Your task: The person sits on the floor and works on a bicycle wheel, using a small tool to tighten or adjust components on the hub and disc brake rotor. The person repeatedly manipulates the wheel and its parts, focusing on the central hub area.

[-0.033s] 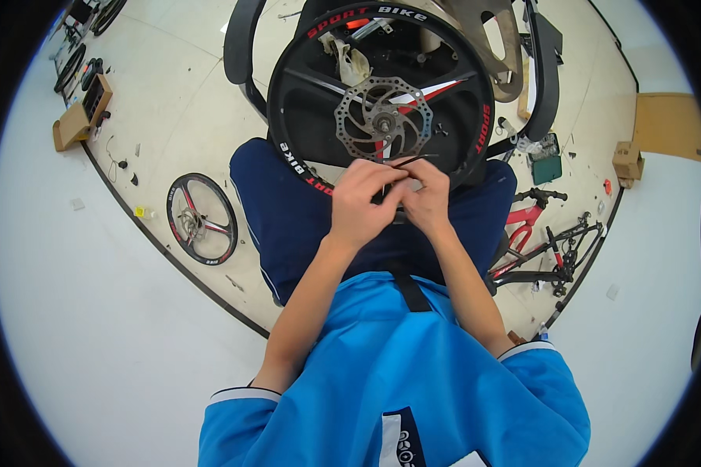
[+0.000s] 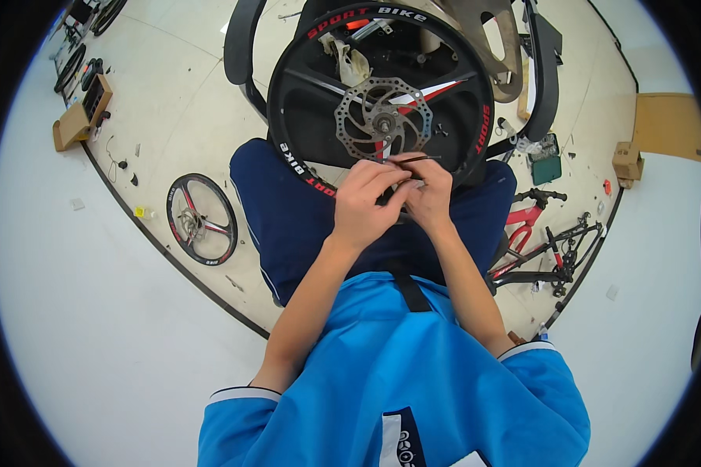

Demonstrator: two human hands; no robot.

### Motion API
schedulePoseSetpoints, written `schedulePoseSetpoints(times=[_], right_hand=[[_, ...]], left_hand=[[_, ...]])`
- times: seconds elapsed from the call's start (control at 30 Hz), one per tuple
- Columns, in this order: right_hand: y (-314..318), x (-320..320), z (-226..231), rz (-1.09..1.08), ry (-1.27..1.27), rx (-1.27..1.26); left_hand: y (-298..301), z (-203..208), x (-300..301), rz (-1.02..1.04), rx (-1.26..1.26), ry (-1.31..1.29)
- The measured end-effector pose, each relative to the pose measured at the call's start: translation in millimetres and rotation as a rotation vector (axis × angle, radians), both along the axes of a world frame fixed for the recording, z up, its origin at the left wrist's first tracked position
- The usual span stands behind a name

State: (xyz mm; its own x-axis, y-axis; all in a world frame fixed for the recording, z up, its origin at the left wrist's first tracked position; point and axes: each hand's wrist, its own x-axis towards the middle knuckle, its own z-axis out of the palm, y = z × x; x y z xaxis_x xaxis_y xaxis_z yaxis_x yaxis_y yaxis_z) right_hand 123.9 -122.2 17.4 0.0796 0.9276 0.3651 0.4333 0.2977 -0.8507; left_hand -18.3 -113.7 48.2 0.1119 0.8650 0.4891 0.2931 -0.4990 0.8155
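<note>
A black three-spoke bike wheel (image 2: 477,128) leans on a chair seat before me, its silver brake disc (image 2: 349,124) facing up. Both hands meet at the near side of the disc. My right hand (image 2: 428,193) is closed, and a thin dark rod (image 2: 424,158), perhaps a hex key, sticks out past its fingers. Close beside it, my left hand (image 2: 364,201) is pinched, thumb and fingers toward the right hand; what lies between its fingertips is hidden. Small dark bolts (image 2: 442,129) show between the spokes, right of the disc.
A white rag (image 2: 354,67) lies beyond the disc. Armrests (image 2: 242,47) flank the wheel. Another wheel (image 2: 227,204) rests on the floor at left. To the right are a red and black bike frame (image 2: 526,226), a green tool case (image 2: 547,170) and a cardboard box (image 2: 628,160).
My hands have shifted very slightly, and the fingers of my right hand sit a little differently around the thin rod. The wheel has stayed put.
</note>
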Motion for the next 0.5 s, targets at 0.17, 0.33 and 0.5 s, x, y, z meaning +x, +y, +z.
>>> schedulePoseSetpoints(times=[0.17, 0.33, 0.5], right_hand=[[25, -6, 2, -0.058, -0.018, 0.073], [29, -2, -8, 0.008, -0.118, 0.081], [31, -3, -9, -0.038, -0.142, 0.107]], left_hand=[[7, -2, 11, 0.151, 0.053, -0.025], [16, -8, 14, 0.192, 0.023, -0.053], [20, -13, 13, 0.176, 0.046, -0.042]])
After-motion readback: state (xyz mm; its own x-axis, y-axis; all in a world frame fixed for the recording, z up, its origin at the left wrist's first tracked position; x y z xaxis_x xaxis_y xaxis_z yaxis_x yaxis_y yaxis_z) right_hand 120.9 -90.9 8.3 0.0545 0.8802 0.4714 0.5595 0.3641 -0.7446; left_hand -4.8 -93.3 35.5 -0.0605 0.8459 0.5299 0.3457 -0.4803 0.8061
